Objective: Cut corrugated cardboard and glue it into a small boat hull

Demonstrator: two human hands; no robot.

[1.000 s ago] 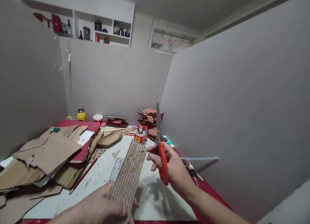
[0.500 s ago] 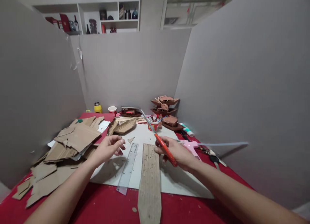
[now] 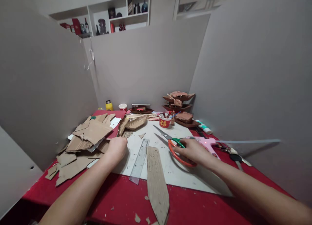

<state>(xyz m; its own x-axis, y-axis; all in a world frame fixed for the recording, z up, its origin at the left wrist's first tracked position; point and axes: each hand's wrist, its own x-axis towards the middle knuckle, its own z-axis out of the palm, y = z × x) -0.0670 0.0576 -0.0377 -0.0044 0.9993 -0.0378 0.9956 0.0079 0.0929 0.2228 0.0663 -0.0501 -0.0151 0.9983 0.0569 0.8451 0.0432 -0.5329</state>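
Note:
My right hand (image 3: 192,150) is closed on the scissors (image 3: 174,143), which have one green and one orange handle. They are low over the white sheet, blades pointing up-left and slightly apart. My left hand (image 3: 118,150) is at the right edge of the cardboard pile, just below a small printed cardboard piece (image 3: 127,134). Its fingers are curled under, and anything in them is hidden. Between my hands lies a long corrugated cardboard strip (image 3: 157,182) with a pointed near end. A clear ruler (image 3: 139,161) rests just left of it.
Cardboard scraps (image 3: 91,132) are heaped at left. Behind the white sheet (image 3: 195,179) are a folded cardboard boat (image 3: 136,122), a red paper cup (image 3: 165,121) and stacked brown boats (image 3: 179,101). A pink glue gun (image 3: 207,143) lies at right. Grey panels enclose three sides.
My right hand has lowered the scissors from above the strip to the sheet, right of it. My left hand has curled its fingers beside the cardboard pile. The strip lies tilted; the view has shifted.

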